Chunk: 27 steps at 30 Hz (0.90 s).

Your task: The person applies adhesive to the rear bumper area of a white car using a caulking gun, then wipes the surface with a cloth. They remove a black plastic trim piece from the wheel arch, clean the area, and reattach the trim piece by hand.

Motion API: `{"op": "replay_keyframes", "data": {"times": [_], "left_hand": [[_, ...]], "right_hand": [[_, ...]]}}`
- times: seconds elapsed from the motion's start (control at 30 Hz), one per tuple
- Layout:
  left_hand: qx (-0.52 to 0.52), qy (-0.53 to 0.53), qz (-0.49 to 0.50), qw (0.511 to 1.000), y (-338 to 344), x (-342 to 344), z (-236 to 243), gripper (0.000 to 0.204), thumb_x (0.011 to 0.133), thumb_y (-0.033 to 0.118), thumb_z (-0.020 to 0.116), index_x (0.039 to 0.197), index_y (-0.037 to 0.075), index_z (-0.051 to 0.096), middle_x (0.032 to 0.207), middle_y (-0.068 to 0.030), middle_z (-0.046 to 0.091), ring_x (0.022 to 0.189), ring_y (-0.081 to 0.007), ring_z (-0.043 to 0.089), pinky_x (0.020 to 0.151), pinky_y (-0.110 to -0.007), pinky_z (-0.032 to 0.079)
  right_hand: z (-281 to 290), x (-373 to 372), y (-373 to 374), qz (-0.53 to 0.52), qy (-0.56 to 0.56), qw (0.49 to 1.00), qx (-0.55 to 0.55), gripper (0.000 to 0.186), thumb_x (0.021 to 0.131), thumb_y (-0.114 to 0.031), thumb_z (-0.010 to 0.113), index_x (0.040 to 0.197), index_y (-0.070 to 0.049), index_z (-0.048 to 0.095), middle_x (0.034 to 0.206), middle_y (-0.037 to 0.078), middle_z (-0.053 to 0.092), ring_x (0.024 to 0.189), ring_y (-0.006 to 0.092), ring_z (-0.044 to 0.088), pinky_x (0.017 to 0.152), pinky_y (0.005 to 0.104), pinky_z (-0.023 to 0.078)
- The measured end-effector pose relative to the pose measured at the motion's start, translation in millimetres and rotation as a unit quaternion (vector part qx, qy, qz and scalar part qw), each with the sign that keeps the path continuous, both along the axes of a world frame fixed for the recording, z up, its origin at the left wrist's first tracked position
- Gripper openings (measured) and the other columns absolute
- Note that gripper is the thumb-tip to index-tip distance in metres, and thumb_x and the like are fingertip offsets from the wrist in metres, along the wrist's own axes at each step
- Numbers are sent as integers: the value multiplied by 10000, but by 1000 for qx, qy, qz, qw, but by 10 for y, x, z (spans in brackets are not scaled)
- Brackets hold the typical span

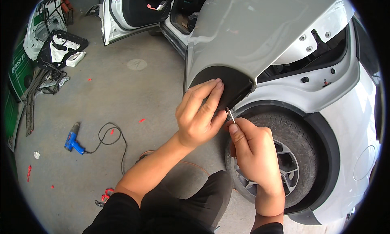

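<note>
A matte black trim piece [232,81] covers the lower corner of the open grey car door. My left hand [201,116] rests on it, fingers stretched across its face. The left thumb lies by the trim's lower edge. Just below that edge, my right hand [256,152] is closed around a thin metal-shafted tool [231,115], its tip at the trim's edge near my left thumb. The tool's handle is hidden inside my right fist, so its exact kind does not show.
The grey door [239,31] stands open above the rear wheel [298,136]. A blue heat gun [72,139] with a black cord lies on the floor at left. Door parts [61,47] are piled far left. Red scraps [29,173] dot the floor.
</note>
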<state>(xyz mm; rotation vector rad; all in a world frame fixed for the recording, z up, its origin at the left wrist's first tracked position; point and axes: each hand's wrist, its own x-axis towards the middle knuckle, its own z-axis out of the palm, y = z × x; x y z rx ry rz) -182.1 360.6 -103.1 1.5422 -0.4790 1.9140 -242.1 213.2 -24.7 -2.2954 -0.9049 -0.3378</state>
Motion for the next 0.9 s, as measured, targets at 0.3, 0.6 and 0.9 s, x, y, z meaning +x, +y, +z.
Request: {"op": "replay_keyframes", "data": {"times": [0.3, 0.6, 0.9], "left_hand": [[6, -9, 12, 1000, 3, -2, -1, 601, 554, -7, 717, 1151, -37, 649, 1090, -157, 651, 871, -299, 630, 724, -375, 542], [62, -18, 9, 998, 123, 9, -6, 629, 635, 51, 828, 1216, -59, 612, 1115, -175, 639, 849, -285, 604, 686, -347, 498], [65, -19, 3, 998, 144, 19, -15, 678, 613, 59, 843, 1243, -31, 608, 1100, -159, 641, 802, -273, 602, 659, -343, 493]], "right_hand": [[81, -118, 77, -31, 157, 986, 43, 269, 973, -120, 517, 748, 25, 547, 526, 150, 576, 488, 291, 622, 485, 357, 461], [-128, -123, 178, -33, 158, 978, 129, 255, 979, -124, 508, 789, 32, 578, 524, 137, 574, 455, 260, 592, 483, 355, 454], [-25, 17, 85, 21, 151, 985, 84, 216, 972, -117, 527, 831, 34, 590, 530, 131, 550, 453, 234, 552, 464, 342, 424]]}}
